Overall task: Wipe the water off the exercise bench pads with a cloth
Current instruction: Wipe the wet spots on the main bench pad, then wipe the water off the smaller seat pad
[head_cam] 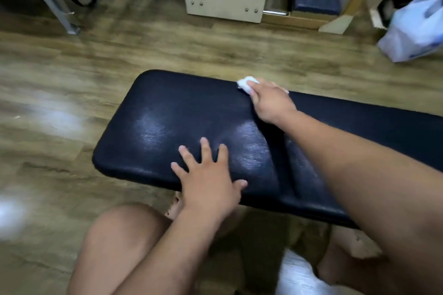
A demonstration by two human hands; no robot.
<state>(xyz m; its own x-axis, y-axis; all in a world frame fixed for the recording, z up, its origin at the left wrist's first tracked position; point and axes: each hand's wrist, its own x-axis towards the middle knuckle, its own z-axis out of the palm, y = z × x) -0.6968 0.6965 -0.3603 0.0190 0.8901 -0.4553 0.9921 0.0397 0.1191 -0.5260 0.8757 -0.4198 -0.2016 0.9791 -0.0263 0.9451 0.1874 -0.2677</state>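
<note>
Right hand [271, 100] fingers clamped on a small wadded cloth [247, 82] at the pad's [182, 103] far edge, left hand [211, 182] fingers spread flat near its near edge; risk: stroke overruns the edge, and so small a wad probably only smears the central sheen [151, 127].

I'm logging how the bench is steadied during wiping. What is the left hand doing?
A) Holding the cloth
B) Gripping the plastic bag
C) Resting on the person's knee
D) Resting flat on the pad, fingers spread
D: the left hand lies flat on the dark bench pad with its fingers spread, while the right hand holds the white cloth at the pad's far edge.
</note>
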